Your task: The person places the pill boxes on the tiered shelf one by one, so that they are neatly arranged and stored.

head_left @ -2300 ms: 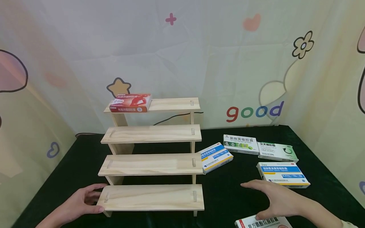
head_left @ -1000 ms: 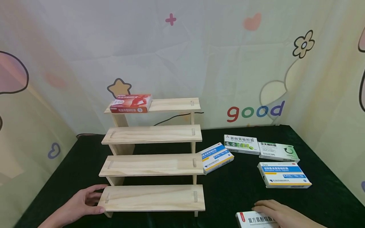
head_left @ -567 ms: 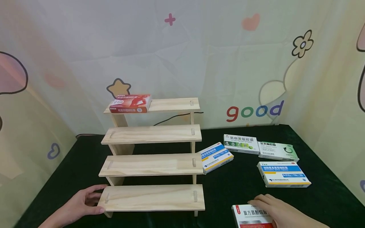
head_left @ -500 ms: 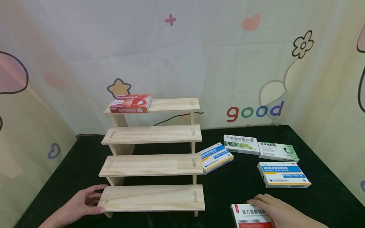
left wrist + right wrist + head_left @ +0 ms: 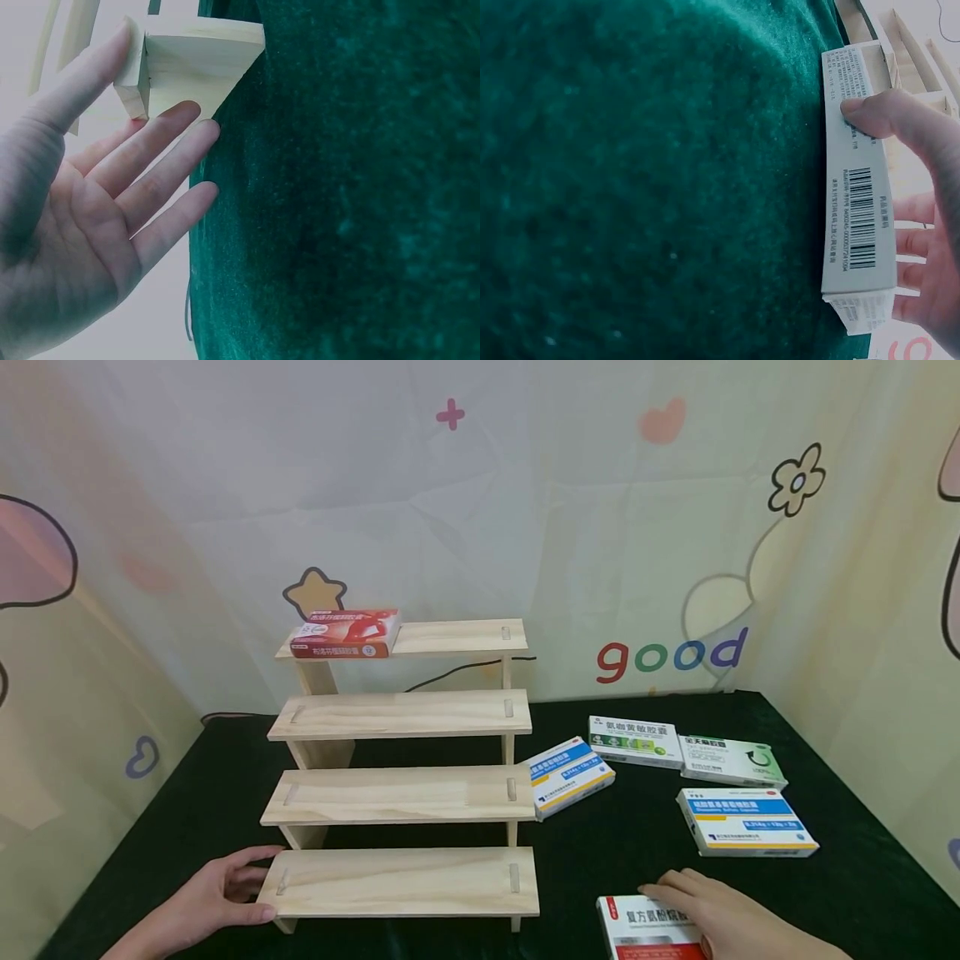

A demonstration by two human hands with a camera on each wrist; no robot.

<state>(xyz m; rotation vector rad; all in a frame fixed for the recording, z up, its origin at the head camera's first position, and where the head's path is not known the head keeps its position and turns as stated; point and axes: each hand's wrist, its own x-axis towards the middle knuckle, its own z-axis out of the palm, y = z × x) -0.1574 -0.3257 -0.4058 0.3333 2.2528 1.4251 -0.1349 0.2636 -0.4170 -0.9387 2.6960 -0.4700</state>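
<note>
One wooden rack [image 5: 405,795]; six medicine boxes [image 5: 633,742], four on the bench [image 5: 585,872].
Right hand [image 5: 716,917], fingers closed, grips the red-and-white box [image 5: 647,933] right of the rack, lower part cut off; left hand [image 5: 213,892] pinches the lowest tier [image 5: 401,882], outer fingers extended. Rack hides one blue-and-white box's [image 5: 573,778] corner.

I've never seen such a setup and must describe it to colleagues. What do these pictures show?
There is no machine here: the grips are a person's own left hand and right hand. The wide picture comes from a camera worn on the head, the two smaller ones from a camera on each wrist. On the dark green cloth stands a four-step wooden rack, with a red medicine box on its top step. To the rack's right lie two blue-and-white medicine boxes and two green-and-white medicine boxes. The left hand pinches the left end of the lowest step; the right hand holds a white-and-red medicine box.
</note>
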